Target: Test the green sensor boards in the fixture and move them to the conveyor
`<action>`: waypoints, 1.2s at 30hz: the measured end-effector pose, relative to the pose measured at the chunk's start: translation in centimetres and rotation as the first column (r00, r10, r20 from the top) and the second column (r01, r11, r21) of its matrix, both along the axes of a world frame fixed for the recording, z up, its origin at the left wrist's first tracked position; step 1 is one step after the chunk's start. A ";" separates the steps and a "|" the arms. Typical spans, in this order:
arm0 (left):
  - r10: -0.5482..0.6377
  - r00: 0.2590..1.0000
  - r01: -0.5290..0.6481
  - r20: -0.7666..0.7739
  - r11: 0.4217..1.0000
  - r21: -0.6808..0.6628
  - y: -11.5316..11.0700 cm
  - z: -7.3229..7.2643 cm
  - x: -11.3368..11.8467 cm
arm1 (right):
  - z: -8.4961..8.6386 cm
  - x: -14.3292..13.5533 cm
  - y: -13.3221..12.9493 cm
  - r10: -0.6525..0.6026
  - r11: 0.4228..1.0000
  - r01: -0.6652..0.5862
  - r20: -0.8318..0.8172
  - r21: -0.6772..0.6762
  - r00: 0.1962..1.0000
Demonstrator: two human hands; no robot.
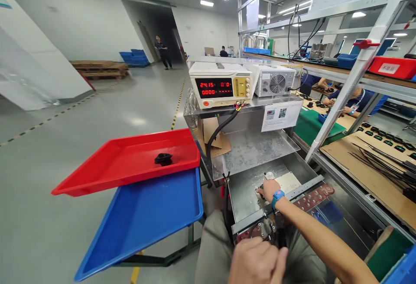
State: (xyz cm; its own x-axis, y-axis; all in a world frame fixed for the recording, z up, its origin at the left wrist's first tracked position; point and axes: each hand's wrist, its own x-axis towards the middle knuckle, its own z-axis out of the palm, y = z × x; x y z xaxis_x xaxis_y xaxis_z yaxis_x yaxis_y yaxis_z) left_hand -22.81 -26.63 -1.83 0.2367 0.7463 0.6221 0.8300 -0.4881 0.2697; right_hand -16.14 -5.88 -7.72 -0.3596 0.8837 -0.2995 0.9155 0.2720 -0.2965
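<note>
My right hand [268, 189], with a blue wristband, reaches forward into a shallow metal tray [243, 191]. Its fingers are closed around a small dark green part [260, 187], next to a small clear cap [269, 175]. My left hand [256, 260] is a closed fist at the bottom of the view, just below a small black and metal fixture [264, 230] with a black cable. I cannot see anything inside the fist. A brown strip with a row of round studs [310, 197] lies along the tray's front rail beside my right forearm.
A red tray [130, 175] holding one black part [163, 159] rests over a blue tray [143, 219] on the left. A power supply with red digits [221, 85] and a fan unit [274, 81] stand ahead. A co-worker's hands [328, 101] work at the right bench.
</note>
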 end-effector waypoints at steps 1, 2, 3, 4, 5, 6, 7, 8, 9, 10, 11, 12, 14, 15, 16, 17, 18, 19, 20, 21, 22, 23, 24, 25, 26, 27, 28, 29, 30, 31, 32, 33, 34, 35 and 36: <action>-0.078 0.992 0.082 -0.098 0.996 0.034 0.9 0.0 1.0 | 0.6 0.0 -0.3 0.003 1.000 -0.003 -0.018 -0.011 1.000; -0.142 0.978 0.149 -0.152 0.988 0.036 1.7 -0.4 2.1 | 1.2 0.2 -0.7 0.014 0.999 -0.015 -0.042 -0.030 0.999; -0.197 0.965 0.202 -0.176 0.979 0.016 2.5 -1.1 3.1 | 1.9 0.4 -1.3 0.037 0.998 -0.041 -0.066 -0.056 0.997; -0.252 0.951 0.254 -0.182 0.967 -0.012 3.1 -2.0 4.2 | 2.5 0.8 -2.1 0.065 0.990 -0.079 -0.118 -0.114 0.991; -0.301 0.937 0.299 -0.177 0.953 -0.042 3.7 -3.1 5.2 | 3.1 1.3 -3.0 0.078 0.968 -0.125 -0.210 -0.218 0.975; -0.349 0.923 0.342 -0.160 0.937 -0.066 4.1 -4.2 6.2 | 3.7 2.0 -4.1 0.057 0.920 -0.177 -0.329 -0.349 0.943; -0.400 0.906 0.393 -0.138 0.916 -0.081 4.3 -5.2 6.9 | 4.2 2.7 -5.2 -0.012 0.848 -0.228 -0.448 -0.478 0.894; -0.455 0.884 0.447 -0.109 0.890 -0.086 4.2 -6.1 7.5 | 4.6 3.5 -6.3 -0.118 0.770 -0.270 -0.545 -0.579 0.830; -0.507 0.860 0.502 -0.064 0.861 -0.080 4.0 -6.7 7.9 | 4.9 4.3 -7.3 -0.236 0.702 -0.301 -0.609 -0.645 0.757; -0.539 0.842 0.539 0.010 0.841 -0.055 3.5 -7.2 8.0 | 5.1 5.0 -8.3 -0.335 0.661 -0.313 -0.641 -0.682 0.690; -0.534 0.837 0.537 0.120 0.843 0.011 2.9 -7.4 7.8 | 5.2 5.8 -9.1 -0.396 0.650 -0.306 -0.654 -0.695 0.645; -0.487 0.832 0.483 0.265 0.871 0.085 2.3 -7.5 7.3 | 5.3 6.5 -9.8 -0.434 0.651 -0.299 -0.665 -0.697 0.607; -0.238 0.767 0.219 0.596 0.970 0.105 1.1 -7.4 5.6 | 5.1 7.6 -10.8 -0.468 0.655 -0.299 -0.683 -0.694 0.561; -0.066 0.688 0.067 0.722 0.997 0.028 0.7 -7.1 4.6 | 4.9 8.0 -11.3 -0.462 0.665 -0.299 -0.692 -0.684 0.555; 0.093 0.605 -0.042 0.791 0.996 -0.085 0.5 -6.9 3.5 | 4.6 8.4 -11.7 -0.446 0.684 -0.295 -0.703 -0.667 0.554; 0.214 0.552 -0.089 0.806 0.976 -0.198 0.4 -6.6 2.4 | 4.3 8.6 -12.2 -0.427 0.704 -0.295 -0.716 -0.647 0.553; 0.291 0.539 -0.092 0.791 0.953 -0.287 0.4 -6.3 1.3 | 3.9 8.8 -12.6 -0.409 0.720 -0.297 -0.730 -0.627 0.548; 0.318 0.552 -0.078 0.771 0.940 -0.332 0.5 -6.1 0.4 | 3.6 8.8 -13.0 -0.394 0.733 -0.301 -0.742 -0.610 0.543; 0.310 0.585 -0.045 0.750 0.935 -0.351 0.6 -5.9 -0.3 | 3.2 8.9 -13.4 -0.382 0.744 -0.302 -0.750 -0.596 0.539; 0.285 0.623 -0.005 0.729 0.933 -0.360 0.6 -5.9 -0.8 | 2.9 8.9 -13.8 -0.372 0.752 -0.299 -0.753 -0.587 0.542; 0.263 0.650 0.027 0.713 0.930 -0.367 0.6 -6.0 -1.2 | 2.6 8.9 -14.1 -0.358 0.760 -0.294 -0.751 -0.580 0.555; 0.254 0.662 0.047 0.705 0.925 -0.377 0.4 -6.2 -1.4 | 2.4 8.9 -14.3 -0.334 0.770 -0.287 -0.744 -0.570 0.579; 0.253 0.666 0.063 0.702 0.919 -0.390 0.2 -6.5 -1.5 | 2.3 8.9 -14.5 -0.302 0.786 -0.275 -0.733 -0.553 0.609; 0.255 0.668 0.077 0.699 0.910 -0.406 0.0 -6.8 -1.6 | 2.2 8.9 -14.6 -0.262 0.808 -0.263 -0.721 -0.528 0.642; 0.263 0.667 0.092 0.697 0.900 -0.427 -0.3 -7.2 -1.6 | 2.3 8.9 -14.7 -0.216 0.833 -0.252 -0.707 -0.493 0.673; 0.275 0.663 0.110 0.697 0.885 -0.453 -0.6 -7.5 -1.7 | 2.4 8.9 -14.7 -0.167 0.858 -0.243 -0.692 -0.453 0.702; 0.288 0.656 0.140 0.698 0.862 -0.487 -0.9 -7.9 -1.8 | 2.5 8.8 -14.7 -0.120 0.879 -0.238 -0.675 -0.413 0.728; 0.302 0.645 0.181 0.702 0.832 -0.524 -1.2 -8.3 -1.9 | 2.7 8.8 -14.8 -0.077 0.895 -0.238 -0.656 -0.377 0.751; 0.318 0.626 0.228 0.712 0.798 -0.557 -1.6 -8.6 -2.0 | 2.8 8.7 -14.9 -0.040 0.905 -0.240 -0.634 -0.350 0.772; 0.335 0.602 0.276 0.725 0.765 -0.583 -1.9 -9.1 -2.1 | 2.9 8.5 -15.0 -0.011 0.911 -0.243 -0.610 -0.333 0.792; 0.350 0.579 0.319 0.737 0.734 -0.600 -2.2 -9.5 -2.2 | 2.8 8.4 -15.1 0.013 0.914 -0.247 -0.584 -0.321 0.811; 0.362 0.559 0.352 0.746 0.711 -0.609 -2.6 -10.0 -2.3 | 2.7 8.2 -15.3 0.038 0.916 -0.252 -0.559 -0.312 0.828; 0.374 0.545 0.371 0.750 0.695 -0.616 -3.0 -10.6 -2.4 | 2.4 8.0 -15.5 0.062 0.918 -0.258 -0.532 -0.301 0.844; 0.391 0.538 0.367 0.746 0.688 -0.626 -3.5 -11.1 -2.5 | 2.0 7.8 -15.7 0.084 0.921 -0.260 -0.505 -0.289 0.859; 0.416 0.539 0.339 0.732 0.689 -0.641 -3.9 -11.6 -2.6 | 1.5 7.5 -15.9 0.104 0.925 -0.261 -0.479 -0.275 0.872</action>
State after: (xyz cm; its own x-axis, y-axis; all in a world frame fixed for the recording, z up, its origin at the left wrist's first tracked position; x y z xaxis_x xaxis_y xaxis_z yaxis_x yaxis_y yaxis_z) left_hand -25.37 -30.51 -13.45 -0.0993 0.9818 -0.1620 0.0742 0.1696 0.9827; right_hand -8.63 -21.75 -6.20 -0.6685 0.6710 -0.3207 0.6039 0.2382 -0.7606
